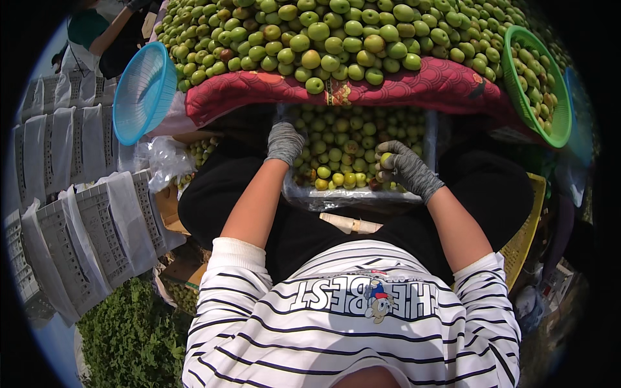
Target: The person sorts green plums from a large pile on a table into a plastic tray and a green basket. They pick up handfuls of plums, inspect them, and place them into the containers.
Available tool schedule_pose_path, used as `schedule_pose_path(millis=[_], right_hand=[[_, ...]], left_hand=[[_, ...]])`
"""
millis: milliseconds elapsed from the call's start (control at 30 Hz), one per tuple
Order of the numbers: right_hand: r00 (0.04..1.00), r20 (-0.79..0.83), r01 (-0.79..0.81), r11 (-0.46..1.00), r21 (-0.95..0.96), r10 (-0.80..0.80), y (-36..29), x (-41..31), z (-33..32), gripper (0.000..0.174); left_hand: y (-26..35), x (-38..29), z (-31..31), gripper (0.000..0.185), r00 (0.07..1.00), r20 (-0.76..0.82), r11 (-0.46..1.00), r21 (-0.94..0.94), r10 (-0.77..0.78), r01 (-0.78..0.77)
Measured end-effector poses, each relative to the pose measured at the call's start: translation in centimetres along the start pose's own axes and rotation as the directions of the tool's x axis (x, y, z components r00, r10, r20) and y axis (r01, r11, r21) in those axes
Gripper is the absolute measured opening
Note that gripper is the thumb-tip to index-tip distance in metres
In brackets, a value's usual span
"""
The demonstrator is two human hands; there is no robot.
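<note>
A plastic-lined crate [356,194] of green jujubes [342,154] stands before me, between my knees. Over its right side, my right hand [406,167], in a grey knit glove, pinches one yellow-green jujube [386,159] between thumb and fingers. My left hand [285,141], gloved alike, is at the crate's left edge; shadow hides its fingertips, so I cannot tell whether it grips anything. Beyond the crate, a large heap of green jujubes [335,44] lies on a red patterned quilt [388,85], with a few browned fruits among them.
A blue plastic basket [145,92] leans at the heap's left end. At its right sits a green basket [563,111] holding jujubes. Grey crates [92,247] draped with white strips stand at left, and a yellow crate [525,233] at right. A person's arm [112,30] shows at upper left.
</note>
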State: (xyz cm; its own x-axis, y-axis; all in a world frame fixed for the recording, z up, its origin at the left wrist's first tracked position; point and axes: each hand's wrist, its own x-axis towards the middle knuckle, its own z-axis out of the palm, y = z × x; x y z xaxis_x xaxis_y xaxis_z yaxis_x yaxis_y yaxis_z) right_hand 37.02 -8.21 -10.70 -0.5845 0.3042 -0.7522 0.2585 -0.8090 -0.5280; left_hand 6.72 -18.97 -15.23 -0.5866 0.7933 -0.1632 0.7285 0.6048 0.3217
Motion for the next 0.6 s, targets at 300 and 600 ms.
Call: schedule_pose_path(millis=[300, 600], right_hand=[[0.857, 0.073, 0.426, 0.622, -0.657, -0.51, 1.4, 0.5, 0.1, 0.057], [0.98, 0.193, 0.143, 0.836, -0.531, -0.045, 1.5, -0.3, 1.5, 0.049]], left_hand=[[-2.7, 3.4, 0.9, 0.041, 0.983, 0.162, 0.995, 0.067, -0.088, 0.078], [9.4, -9.5, -3.0, 0.052, 0.774, 0.297, 0.717, -0.642, 0.559, -0.272]])
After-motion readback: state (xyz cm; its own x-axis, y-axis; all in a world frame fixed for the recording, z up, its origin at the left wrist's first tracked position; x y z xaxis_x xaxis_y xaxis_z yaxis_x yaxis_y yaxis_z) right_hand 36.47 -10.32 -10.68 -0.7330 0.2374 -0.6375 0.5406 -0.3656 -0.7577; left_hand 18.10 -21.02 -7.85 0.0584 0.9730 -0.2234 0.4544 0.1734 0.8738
